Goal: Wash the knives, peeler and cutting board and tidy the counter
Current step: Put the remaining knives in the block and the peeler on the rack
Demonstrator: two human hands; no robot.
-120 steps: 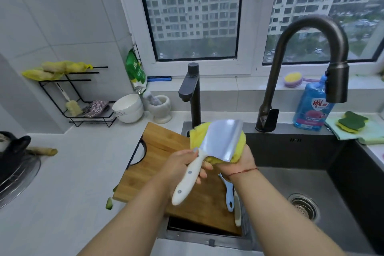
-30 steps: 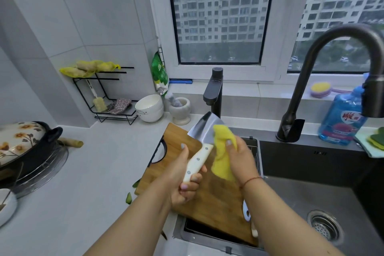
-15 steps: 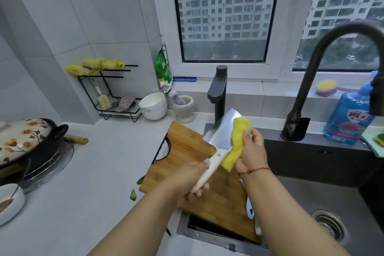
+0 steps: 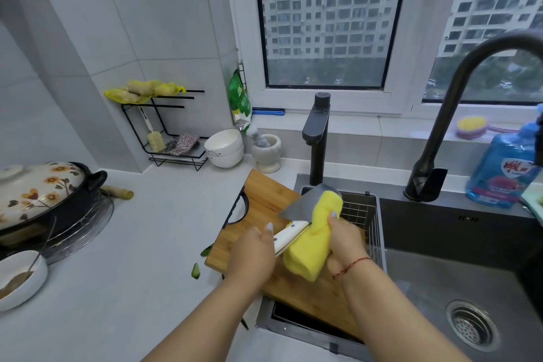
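Note:
My left hand (image 4: 252,253) grips the white handle of a steel cleaver (image 4: 298,207), blade pointing away toward the tap. My right hand (image 4: 345,241) holds a yellow cloth (image 4: 311,247) folded over the blade's right side and the handle's base. Both hands are above the wooden cutting board (image 4: 264,203), which lies slanted across the sink's left edge and a wire basket (image 4: 363,214). The peeler and the other knife are hidden behind my right arm.
A dark sink (image 4: 440,279) with a drain (image 4: 471,325) lies at the right, under a black faucet (image 4: 458,91). Blue soap bottle (image 4: 502,170) behind it. On the counter: a flowered pot (image 4: 38,191), small bowl (image 4: 17,279), stacked bowls (image 4: 224,148), mortar (image 4: 266,153), green peel scraps (image 4: 196,270).
The cleaver has tilted lower and flatter over the board. My right hand has slid the yellow cloth down along the blade toward the handle. The view has shifted slightly left.

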